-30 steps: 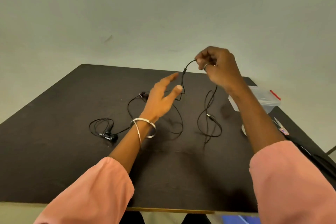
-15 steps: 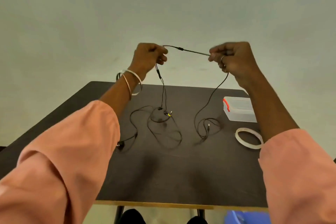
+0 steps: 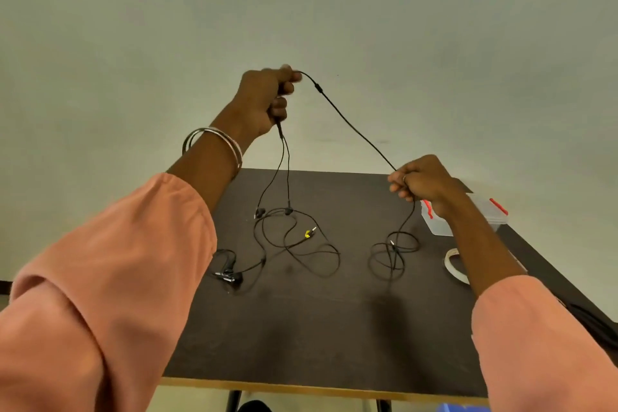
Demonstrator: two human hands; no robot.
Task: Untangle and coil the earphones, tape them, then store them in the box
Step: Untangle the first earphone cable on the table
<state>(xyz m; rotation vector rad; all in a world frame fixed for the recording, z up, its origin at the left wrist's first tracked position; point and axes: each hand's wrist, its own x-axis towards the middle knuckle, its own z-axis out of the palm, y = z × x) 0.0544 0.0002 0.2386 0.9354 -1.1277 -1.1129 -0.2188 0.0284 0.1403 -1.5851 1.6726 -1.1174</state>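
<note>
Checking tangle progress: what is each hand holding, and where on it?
Both grip one earphone cable: left hand near the split above the earbuds, right hand farther along, toward the plug end.

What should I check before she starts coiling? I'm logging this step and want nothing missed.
1. Left hand has a grip on the earphone cable: ok.
2. Right hand has a grip on the same cable: ok.
3. Cable between the hands free of knots: ok.
4. Tail under the right hand lies looped on the table: not ok.
5. Tape roll and box close by: ok.
6. Box open: cannot tell.
</note>
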